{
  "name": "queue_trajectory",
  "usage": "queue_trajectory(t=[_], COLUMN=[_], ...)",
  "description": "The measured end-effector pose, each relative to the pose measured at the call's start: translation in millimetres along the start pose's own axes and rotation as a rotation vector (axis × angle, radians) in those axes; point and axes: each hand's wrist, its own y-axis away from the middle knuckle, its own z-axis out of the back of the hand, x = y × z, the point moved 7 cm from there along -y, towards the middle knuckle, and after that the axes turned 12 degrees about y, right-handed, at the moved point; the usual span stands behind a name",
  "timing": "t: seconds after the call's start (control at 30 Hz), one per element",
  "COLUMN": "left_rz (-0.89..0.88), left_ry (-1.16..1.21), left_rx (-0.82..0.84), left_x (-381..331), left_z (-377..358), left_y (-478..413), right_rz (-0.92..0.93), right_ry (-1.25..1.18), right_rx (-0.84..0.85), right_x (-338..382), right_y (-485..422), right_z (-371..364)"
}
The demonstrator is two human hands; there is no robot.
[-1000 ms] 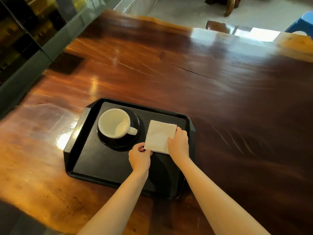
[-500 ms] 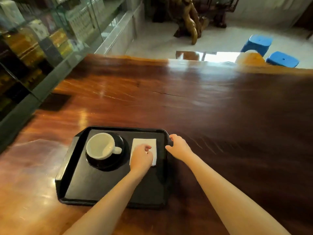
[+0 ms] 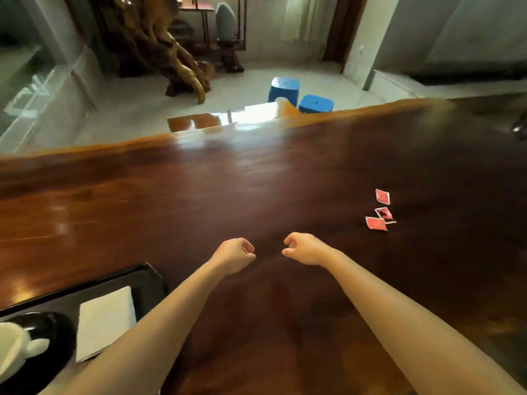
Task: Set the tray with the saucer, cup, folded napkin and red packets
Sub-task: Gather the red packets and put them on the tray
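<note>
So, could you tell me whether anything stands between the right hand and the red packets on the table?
Nothing visible does. The right hand, holding nothing, is over the table, and the three red packets lie ahead and to its right with only polished wood between.
</note>
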Motion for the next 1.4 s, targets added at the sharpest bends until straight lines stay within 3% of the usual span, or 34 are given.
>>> queue_trajectory(t=[0.33,0.57,0.8,1.03,1.27,1.4], left_rz=[-0.012,-0.036,-0.16,-0.173,-0.089,-0.016], left_ry=[-0.031,-0.102,-0.181,-0.259,-0.147,-0.009], left_rx=[0.077,0.07,-0.036,-0.038,-0.023,-0.025], left_x=[-114.7,-174.3,-216.1,-216.3,-208.0,-203.1], left_z=[-175.0,-265.4,-310.9,-341.4,-338.0,-323.1], left_y=[-92.4,-166.6,-238.8,-272.2,-278.0,-277.8], right_rz=[-0.214,-0.31,-0.481,-0.438,-0.465,-0.419], right_ry=[-0.09,-0.07,-0.123,-0.19,-0.324,-0.594], right_rx=[-0.129,-0.249,-0.395,-0.403,-0.372,-0.392], right_x=[-241.8,-354.6,-411.6,-420.4,-431.6,-436.5], right_y=[-22.2,-73.6,-130.2,-159.9,-168.5,-162.9], right_z=[37.3,62.4,85.0,76.7,72.4,71.1])
